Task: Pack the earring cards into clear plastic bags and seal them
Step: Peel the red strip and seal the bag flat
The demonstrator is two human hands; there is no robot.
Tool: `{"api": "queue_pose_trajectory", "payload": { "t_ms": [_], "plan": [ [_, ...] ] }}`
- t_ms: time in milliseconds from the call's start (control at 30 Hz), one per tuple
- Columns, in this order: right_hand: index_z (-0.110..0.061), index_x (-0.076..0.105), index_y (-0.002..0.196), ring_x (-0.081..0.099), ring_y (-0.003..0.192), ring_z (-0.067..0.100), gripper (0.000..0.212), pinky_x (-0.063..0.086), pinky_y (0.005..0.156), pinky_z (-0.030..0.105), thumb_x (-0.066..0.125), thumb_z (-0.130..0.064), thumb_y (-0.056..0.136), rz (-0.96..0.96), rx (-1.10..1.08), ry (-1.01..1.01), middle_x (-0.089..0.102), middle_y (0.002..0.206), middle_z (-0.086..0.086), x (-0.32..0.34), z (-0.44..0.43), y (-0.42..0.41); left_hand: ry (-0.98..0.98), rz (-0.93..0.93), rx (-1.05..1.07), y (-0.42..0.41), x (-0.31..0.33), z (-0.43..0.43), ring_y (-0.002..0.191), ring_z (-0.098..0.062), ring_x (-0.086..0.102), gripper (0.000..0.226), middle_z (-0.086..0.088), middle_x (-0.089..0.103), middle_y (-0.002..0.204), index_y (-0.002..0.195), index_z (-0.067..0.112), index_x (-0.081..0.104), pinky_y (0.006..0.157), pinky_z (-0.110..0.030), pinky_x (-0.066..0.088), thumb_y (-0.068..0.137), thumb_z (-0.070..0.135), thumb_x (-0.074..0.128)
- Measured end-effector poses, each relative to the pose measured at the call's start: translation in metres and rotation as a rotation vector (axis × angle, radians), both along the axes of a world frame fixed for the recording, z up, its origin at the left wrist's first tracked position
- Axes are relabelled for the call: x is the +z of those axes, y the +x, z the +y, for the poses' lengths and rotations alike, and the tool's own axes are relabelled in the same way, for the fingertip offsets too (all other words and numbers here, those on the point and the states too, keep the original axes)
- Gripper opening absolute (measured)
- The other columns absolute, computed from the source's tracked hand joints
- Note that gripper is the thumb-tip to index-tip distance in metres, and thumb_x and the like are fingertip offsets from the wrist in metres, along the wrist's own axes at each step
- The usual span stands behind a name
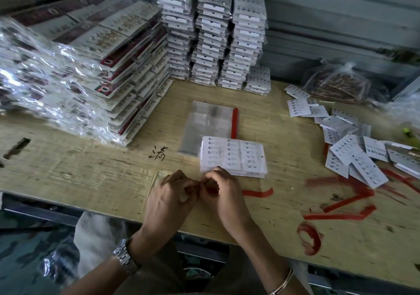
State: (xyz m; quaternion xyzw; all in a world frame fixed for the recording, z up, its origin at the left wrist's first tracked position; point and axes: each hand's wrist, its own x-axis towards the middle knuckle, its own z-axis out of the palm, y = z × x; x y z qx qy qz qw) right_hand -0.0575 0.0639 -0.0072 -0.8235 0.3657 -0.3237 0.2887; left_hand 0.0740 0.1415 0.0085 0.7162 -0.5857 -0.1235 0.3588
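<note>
A set of white earring cards point(234, 156) lies flat inside a clear plastic bag in the middle of the wooden table point(91, 172). My left hand point(168, 197) and my right hand point(225, 194) meet fingertip to fingertip at its near left corner. The left hand pinches clear plastic, and a bit of red sealing strip point(211, 190) shows between the right hand's fingers. Behind the cards lies a pile of empty clear bags point(209, 124) with a red strip along its right edge. Loose unbagged earring cards point(354, 153) are scattered at the right.
Tall stacks of bagged cards point(216, 33) stand at the back, and a slanting heap of bagged red-and-white cards point(86, 67) fills the left. Peeled red strips point(258, 192) lie near my right hand and further right point(336, 216). A bag of brown items point(338, 83) sits back right.
</note>
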Motion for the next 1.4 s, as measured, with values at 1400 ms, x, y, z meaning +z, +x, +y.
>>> {"api": "queue_pose_trajectory", "payload": {
  "t_ms": [1400],
  "plan": [
    [-0.008,0.063,0.095,0.059,0.084,0.012,0.018,0.053,0.069,0.033,0.058,-0.017,0.081,0.046,0.013,-0.132,0.062,0.096,0.0,0.002,0.011,-0.012,0.108,0.706,0.004,0.004,-0.009,-0.008,0.076,-0.031,0.066,0.032,-0.01,0.073,0.081,0.081,0.019,0.079,0.069,-0.04,0.051,0.082,0.049,0.071]
  ]
}}
